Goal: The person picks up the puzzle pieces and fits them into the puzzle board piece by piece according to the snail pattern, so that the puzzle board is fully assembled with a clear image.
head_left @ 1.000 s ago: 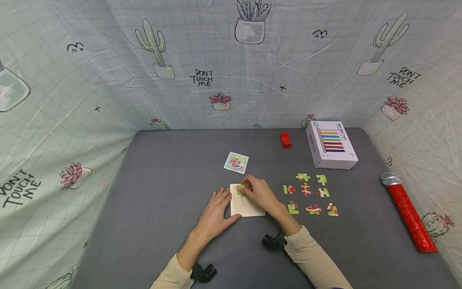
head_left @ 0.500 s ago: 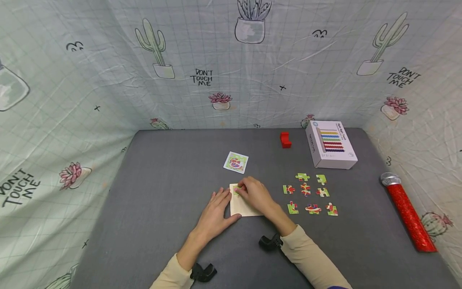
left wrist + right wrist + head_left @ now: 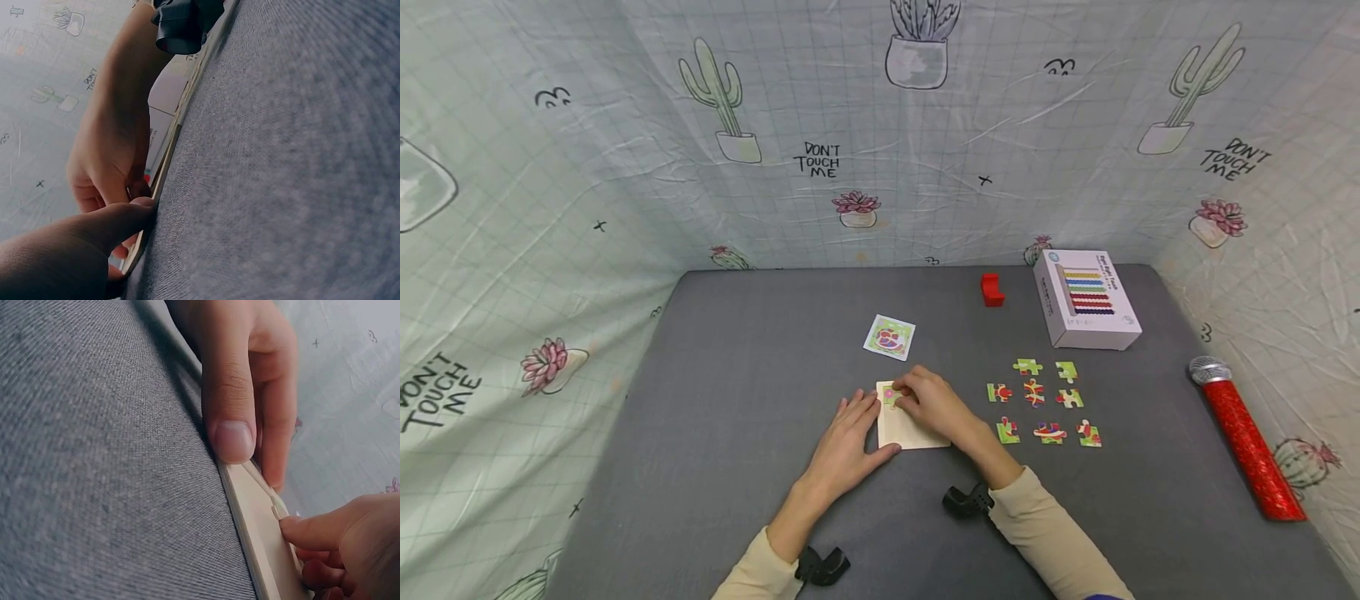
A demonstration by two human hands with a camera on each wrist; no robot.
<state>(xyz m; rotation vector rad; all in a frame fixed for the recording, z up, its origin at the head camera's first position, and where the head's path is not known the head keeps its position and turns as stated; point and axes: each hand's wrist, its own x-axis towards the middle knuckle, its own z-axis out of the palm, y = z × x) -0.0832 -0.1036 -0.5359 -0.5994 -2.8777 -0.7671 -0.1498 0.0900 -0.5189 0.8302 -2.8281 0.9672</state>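
A pale wooden puzzle board [image 3: 913, 429] lies flat on the grey table. My left hand [image 3: 848, 437] rests against it with fairly straight fingers along the left side and the thumb at the near edge; in the right wrist view that thumb [image 3: 234, 440] touches the board's rim. My right hand [image 3: 932, 404] is over the upper part of the board, thumb and forefinger pinching a green puzzle piece with a pink spot [image 3: 888, 395] in the upper left corner. Fingers partly hide the piece. Its edge shows beside the right thumb [image 3: 297, 530] in the right wrist view.
Several loose puzzle pieces [image 3: 1033, 392] lie in rows to the right. A small picture card [image 3: 890, 337] is beyond the board. Farther back stand a red block [image 3: 992, 290] and a white box [image 3: 1088, 300]; a red glittery microphone [image 3: 1251, 442] lies at the right edge.
My right hand has shifted the green piece slightly left into the board's upper left corner, and more of its pink spot now shows. The left hand has stayed in place.
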